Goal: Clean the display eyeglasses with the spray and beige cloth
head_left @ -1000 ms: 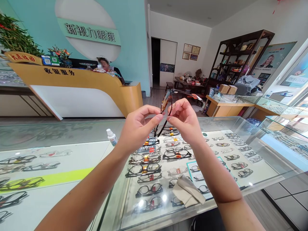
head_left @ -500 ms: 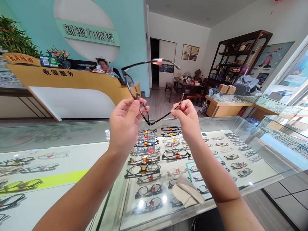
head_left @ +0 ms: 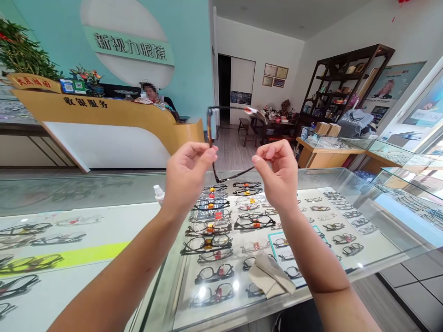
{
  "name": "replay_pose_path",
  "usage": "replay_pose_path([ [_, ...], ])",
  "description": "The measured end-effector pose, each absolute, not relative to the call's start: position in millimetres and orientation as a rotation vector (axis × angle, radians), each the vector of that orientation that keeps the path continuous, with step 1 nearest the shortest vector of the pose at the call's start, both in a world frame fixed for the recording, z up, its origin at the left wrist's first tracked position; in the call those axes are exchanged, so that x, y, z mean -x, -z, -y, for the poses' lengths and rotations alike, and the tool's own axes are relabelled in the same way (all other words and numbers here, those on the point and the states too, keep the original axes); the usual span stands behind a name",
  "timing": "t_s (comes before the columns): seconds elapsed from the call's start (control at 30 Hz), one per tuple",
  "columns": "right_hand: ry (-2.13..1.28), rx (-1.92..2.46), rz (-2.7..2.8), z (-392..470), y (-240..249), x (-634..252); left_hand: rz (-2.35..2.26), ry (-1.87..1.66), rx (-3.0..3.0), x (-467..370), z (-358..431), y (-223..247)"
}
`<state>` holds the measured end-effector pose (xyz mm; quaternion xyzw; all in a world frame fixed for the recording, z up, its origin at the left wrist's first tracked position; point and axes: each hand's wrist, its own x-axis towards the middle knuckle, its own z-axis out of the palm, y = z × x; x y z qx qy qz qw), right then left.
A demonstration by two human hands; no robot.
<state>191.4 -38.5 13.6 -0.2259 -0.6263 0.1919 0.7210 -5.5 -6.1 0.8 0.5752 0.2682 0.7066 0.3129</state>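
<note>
I hold a pair of dark-framed glasses (head_left: 209, 127) up over the glass counter, seen nearly edge-on. My left hand (head_left: 190, 173) pinches the front of the frame near its middle. With thumb and fingers, my right hand (head_left: 277, 173) grips the lower temple arm. The other temple arm stretches out above, with a red and white tag near its end. Beneath my hands, rows of glasses (head_left: 207, 244) lie inside the display case. A folded beige cloth (head_left: 272, 275) rests on the glass top in front of me.
The glass display counter (head_left: 162, 276) spans the foreground. A small white bottle (head_left: 158, 193) stands left of my left wrist. Behind is a yellow and white reception desk (head_left: 114, 143) with a person (head_left: 150, 92) seated at it. More showcases (head_left: 328, 150) stand to the right.
The glasses have turned so their front is now nearly edge-on, and the upper temple arm sits lower. Both hands have shifted slightly to the right.
</note>
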Motion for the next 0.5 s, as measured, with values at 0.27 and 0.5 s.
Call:
replay_pose_path([
  [0.27, -0.616, 0.544, 1.503, 25, -4, -188, -0.671, -1.811, -1.623, -6, 18, 3],
  [0.5, -0.790, 0.533, 1.465, 16, -3, -191, -0.560, -1.910, -1.362, 0, 5, 5],
])
